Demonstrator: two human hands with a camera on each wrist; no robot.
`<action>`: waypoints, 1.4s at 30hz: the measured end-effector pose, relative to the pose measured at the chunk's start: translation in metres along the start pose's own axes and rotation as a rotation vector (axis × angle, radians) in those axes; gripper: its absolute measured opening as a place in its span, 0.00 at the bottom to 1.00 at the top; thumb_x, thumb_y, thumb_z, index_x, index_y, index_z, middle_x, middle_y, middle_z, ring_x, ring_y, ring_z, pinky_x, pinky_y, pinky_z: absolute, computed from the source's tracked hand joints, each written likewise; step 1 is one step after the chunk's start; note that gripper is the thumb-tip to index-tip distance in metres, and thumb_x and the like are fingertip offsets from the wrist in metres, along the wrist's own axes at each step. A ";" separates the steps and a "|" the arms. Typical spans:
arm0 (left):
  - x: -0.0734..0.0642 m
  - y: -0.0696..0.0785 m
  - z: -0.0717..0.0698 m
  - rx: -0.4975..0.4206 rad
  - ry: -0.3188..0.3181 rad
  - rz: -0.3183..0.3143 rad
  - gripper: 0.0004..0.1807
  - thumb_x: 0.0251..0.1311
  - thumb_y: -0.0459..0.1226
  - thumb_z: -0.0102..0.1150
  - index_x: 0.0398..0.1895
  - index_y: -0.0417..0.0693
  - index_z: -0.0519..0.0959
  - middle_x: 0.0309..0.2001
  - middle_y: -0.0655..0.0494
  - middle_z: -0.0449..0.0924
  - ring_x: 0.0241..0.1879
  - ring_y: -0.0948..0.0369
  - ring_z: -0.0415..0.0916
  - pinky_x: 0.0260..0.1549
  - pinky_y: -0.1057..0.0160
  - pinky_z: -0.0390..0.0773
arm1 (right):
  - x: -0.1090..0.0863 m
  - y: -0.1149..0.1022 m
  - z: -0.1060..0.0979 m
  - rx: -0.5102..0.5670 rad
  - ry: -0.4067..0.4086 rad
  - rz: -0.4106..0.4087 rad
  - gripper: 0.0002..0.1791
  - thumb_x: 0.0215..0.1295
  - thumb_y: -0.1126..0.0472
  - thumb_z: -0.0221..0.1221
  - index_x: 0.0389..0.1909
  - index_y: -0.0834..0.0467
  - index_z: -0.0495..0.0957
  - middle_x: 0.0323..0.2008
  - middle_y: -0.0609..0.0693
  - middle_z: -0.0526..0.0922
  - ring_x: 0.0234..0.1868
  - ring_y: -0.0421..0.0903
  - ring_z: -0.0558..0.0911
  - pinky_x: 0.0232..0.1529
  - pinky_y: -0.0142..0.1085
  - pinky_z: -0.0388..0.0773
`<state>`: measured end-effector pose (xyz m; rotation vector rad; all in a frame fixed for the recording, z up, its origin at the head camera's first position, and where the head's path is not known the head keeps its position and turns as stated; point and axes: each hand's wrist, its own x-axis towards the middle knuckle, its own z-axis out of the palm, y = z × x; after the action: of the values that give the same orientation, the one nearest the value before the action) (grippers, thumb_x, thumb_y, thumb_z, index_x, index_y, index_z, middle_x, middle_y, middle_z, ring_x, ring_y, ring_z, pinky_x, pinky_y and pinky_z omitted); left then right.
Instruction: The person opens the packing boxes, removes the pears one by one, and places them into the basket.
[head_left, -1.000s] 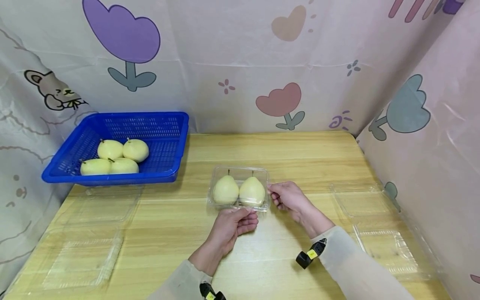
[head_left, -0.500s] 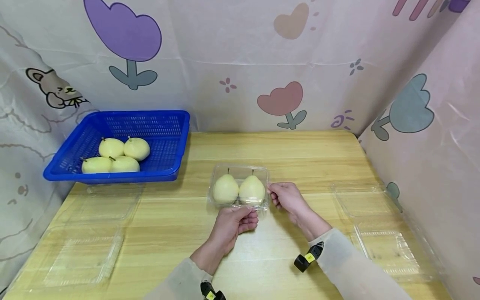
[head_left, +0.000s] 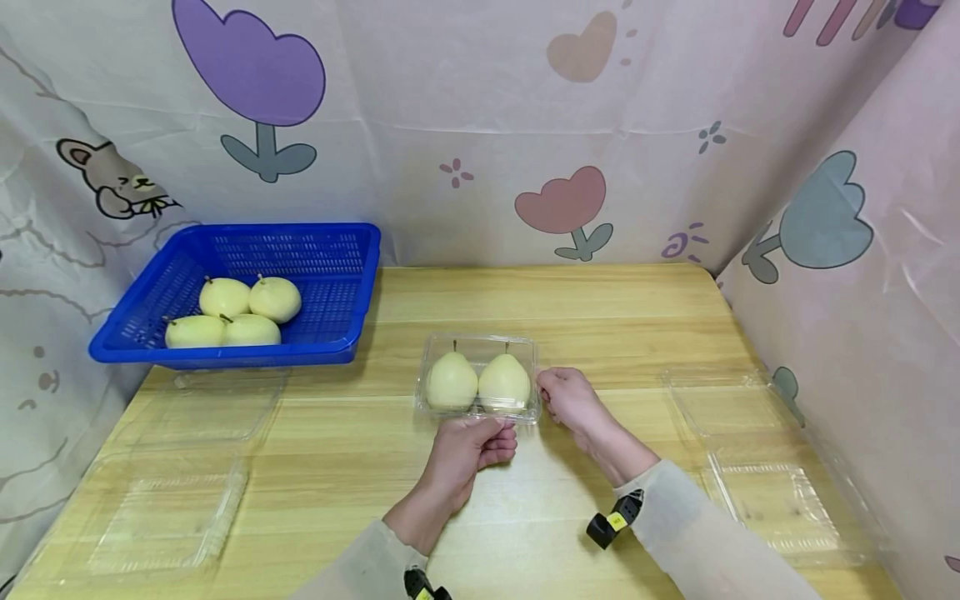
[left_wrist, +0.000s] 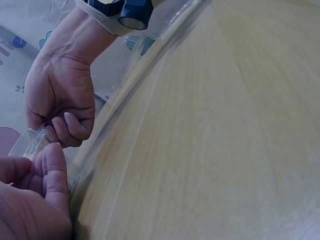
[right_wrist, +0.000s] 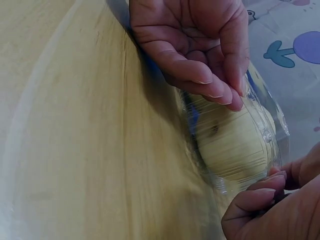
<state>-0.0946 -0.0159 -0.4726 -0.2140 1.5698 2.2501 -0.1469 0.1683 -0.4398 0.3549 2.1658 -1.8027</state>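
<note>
A clear plastic clamshell box (head_left: pixel 477 413) with its lid down lies mid-table, holding two pale yellow pears (head_left: pixel 452 382), stems toward the back. At the middle of its front rim, my left hand (head_left: pixel 465 450) pinches the edge between thumb and fingers. My right hand (head_left: pixel 573 402) pinches the rim at the right side, its fingers curled. The right wrist view shows the box's ribbed wall (right_wrist: pixel 230 145) between both hands, with a pear behind it. In the left wrist view, the left hand (left_wrist: pixel 35 200) hides most of the box.
A blue perforated basket (head_left: pixel 330 346) with several pears (head_left: pixel 253 329) stands at the back left. Opened clear clamshell boxes lie flat at the left (head_left: pixel 165 508) and right (head_left: pixel 772 492) of the wooden table (head_left: pixel 555 533). Printed cloth hangs behind and at both sides.
The right hand has turned slightly, and its lower fingers are more tucked in. The left hand stays at the front rim. The box has hardly moved.
</note>
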 end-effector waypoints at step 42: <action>-0.001 0.000 0.002 0.008 0.023 0.012 0.17 0.69 0.30 0.58 0.48 0.17 0.81 0.27 0.55 0.87 0.27 0.65 0.85 0.34 0.67 0.88 | -0.006 0.001 -0.005 0.041 -0.012 0.018 0.21 0.80 0.57 0.55 0.22 0.58 0.71 0.17 0.43 0.65 0.18 0.39 0.62 0.18 0.29 0.58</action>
<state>-0.0932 -0.0142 -0.4716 -0.2295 1.5956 2.2577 -0.1412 0.1739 -0.4376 0.3715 2.1131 -1.8375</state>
